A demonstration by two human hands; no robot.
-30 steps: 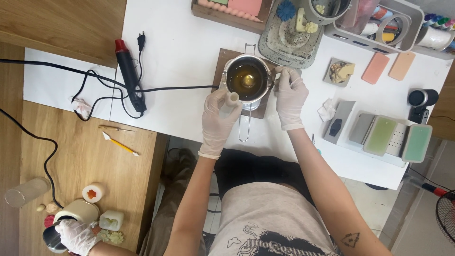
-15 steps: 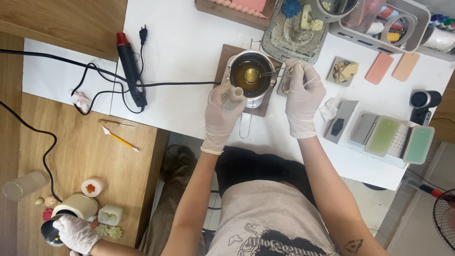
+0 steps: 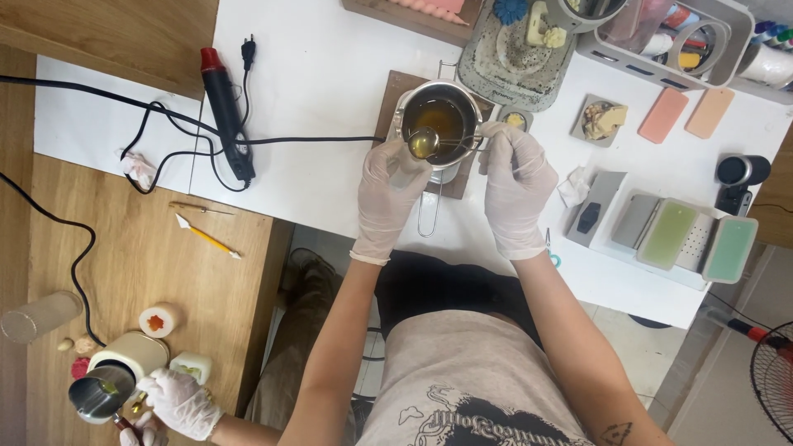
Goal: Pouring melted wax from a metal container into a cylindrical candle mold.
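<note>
spoon [image 3: 424, 144] is the change in the head view: a moment ago the right hand [image 3: 516, 186] only hovered beside the pot [image 3: 438, 124], and now it pinches the handle of the spoon and holds its bowl, filled with amber liquid, level over the near rim. judging by that, a scoop has just come out of the pot. left hand [image 3: 388, 190] has crept up a little and curls its fingers around something small and pale just under the spoon; what it is, i cannot tell. the pot sits on a brown board [image 3: 395, 91] just beyond both hands, steel, shiny, half full of clear golden liquid. far off to the left, another person's gloved hand [image 3: 178, 400] holds a small cup [image 3: 101, 391].
</note>
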